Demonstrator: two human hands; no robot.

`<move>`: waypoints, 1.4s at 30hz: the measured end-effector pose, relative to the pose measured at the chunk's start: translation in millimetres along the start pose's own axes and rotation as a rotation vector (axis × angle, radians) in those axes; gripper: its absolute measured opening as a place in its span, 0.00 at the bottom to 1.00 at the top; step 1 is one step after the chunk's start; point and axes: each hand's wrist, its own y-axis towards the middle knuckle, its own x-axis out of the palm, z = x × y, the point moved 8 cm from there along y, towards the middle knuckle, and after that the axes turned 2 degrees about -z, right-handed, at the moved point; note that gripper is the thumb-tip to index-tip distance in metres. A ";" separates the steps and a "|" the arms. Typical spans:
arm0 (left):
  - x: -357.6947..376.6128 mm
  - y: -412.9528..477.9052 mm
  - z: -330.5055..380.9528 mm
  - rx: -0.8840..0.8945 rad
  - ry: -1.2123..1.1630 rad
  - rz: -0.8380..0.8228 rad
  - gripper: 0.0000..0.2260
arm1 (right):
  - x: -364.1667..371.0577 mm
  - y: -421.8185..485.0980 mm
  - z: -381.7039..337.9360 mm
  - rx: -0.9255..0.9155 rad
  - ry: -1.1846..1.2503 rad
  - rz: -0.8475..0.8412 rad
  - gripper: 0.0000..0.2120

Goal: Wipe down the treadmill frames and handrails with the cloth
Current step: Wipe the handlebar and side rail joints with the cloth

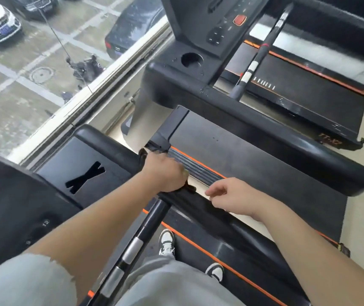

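Window-side gym, treadmills (287, 96) in a row. On the near one's handrail (209, 208), the left grip (165, 173) is clamped on a dark cloth (190, 187); the right grip (223, 194) hovers loosely curled, empty. Wiping this rail seems underway; next, slide the cloth along it.

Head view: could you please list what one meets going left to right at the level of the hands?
X-shaped cutout, left hand gripping the cloth, right hand, rounded end of the neighbouring treadmill's handrail.
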 end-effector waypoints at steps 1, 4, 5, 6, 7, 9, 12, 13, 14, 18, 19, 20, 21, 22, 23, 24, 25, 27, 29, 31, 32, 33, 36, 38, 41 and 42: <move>0.3 -13.2 18.3 0.032 -0.064 0.109 0.21 | 0.2 1.5 -3.1 -0.016 -0.017 0.039 0.14; 16.2 -68.0 61.7 0.097 -0.257 0.496 0.15 | -6.7 4.0 -12.3 -0.074 -0.158 0.193 0.08; 23.0 -83.4 68.1 0.102 -0.334 0.628 0.13 | -8.2 4.3 -15.0 -0.076 -0.198 0.223 0.05; 30.7 -94.2 69.7 0.085 -0.382 0.725 0.12 | -6.9 4.3 -19.3 -0.079 -0.236 0.235 0.04; 36.5 -101.3 69.5 0.058 -0.406 0.773 0.12 | -3.9 4.1 -24.1 -0.089 -0.278 0.243 0.05; 40.1 -109.4 65.9 0.010 -0.418 0.823 0.13 | 0.8 0.4 -35.2 -0.114 -0.346 0.270 0.09; 58.5 -127.7 46.7 -0.115 -0.451 0.865 0.15 | 8.0 -9.2 -53.6 -0.171 -0.311 0.292 0.08; 68.5 -135.8 33.8 -0.183 -0.502 0.850 0.15 | 11.2 -10.6 -59.3 -0.193 -0.287 0.286 0.07; 80.0 -143.7 19.2 -0.263 -0.562 0.809 0.14 | 16.2 -10.2 -64.8 -0.212 -0.289 0.269 0.09; 91.1 -155.1 -9.5 -0.529 -0.840 0.520 0.12 | 42.8 -1.8 -83.0 -0.212 -0.454 0.184 0.28; 84.0 -150.0 -12.6 -0.572 -0.936 0.484 0.13 | 47.8 0.0 -86.9 -0.212 -0.528 0.182 0.28; 78.9 -143.3 -16.2 -0.607 -1.029 0.448 0.14 | 51.8 1.0 -91.2 -0.210 -0.615 0.186 0.27; 77.2 -135.6 -20.1 -0.646 -1.109 0.403 0.16 | 54.3 2.0 -95.1 -0.207 -0.696 0.194 0.25; 78.4 -127.6 -24.9 -0.679 -1.148 0.357 0.16 | 55.8 2.8 -99.8 -0.207 -0.762 0.203 0.23; 82.1 -122.2 -30.6 -0.695 -1.177 0.312 0.16 | 57.2 3.9 -104.4 -0.216 -0.819 0.211 0.22; 88.6 -117.8 -34.7 -0.696 -1.200 0.271 0.16 | 59.2 4.4 -108.9 -0.226 -0.877 0.212 0.22; 96.3 -116.1 -38.5 -0.706 -1.255 0.234 0.16 | 61.2 5.3 -112.5 -0.234 -0.930 0.210 0.22; 108.6 -113.7 -43.6 -0.694 -1.414 0.127 0.13 | 63.7 10.2 -118.7 -0.228 -0.982 0.205 0.23; 124.1 -103.9 -43.6 -0.637 -1.489 -0.057 0.11 | 60.8 15.7 -121.7 -0.205 -0.958 0.205 0.22; 143.8 -98.2 -40.5 -0.636 -1.656 -0.206 0.17 | 57.4 19.0 -122.0 -0.192 -0.937 0.203 0.21; 148.1 -97.7 -39.7 -0.640 -1.754 -0.196 0.17 | 57.8 18.7 -121.0 -0.187 -0.942 0.196 0.21; 145.9 -101.0 -40.4 -0.657 -1.750 -0.170 0.16 | 58.5 18.3 -119.7 -0.185 -0.951 0.196 0.21; 125.6 -110.7 -46.0 -0.636 -1.521 -0.028 0.12 | 62.2 19.4 -118.4 -0.201 -0.961 0.217 0.22; 113.1 -118.9 -47.2 -0.604 -1.420 0.073 0.09 | 60.4 20.4 -119.2 -0.196 -0.952 0.217 0.21; 102.0 -126.1 -42.2 -0.557 -1.319 0.245 0.10 | 56.7 22.4 -119.2 -0.169 -0.926 0.198 0.22; 98.7 -126.2 -39.4 -0.529 -1.272 0.288 0.12 | 55.6 23.4 -119.7 -0.161 -0.918 0.194 0.23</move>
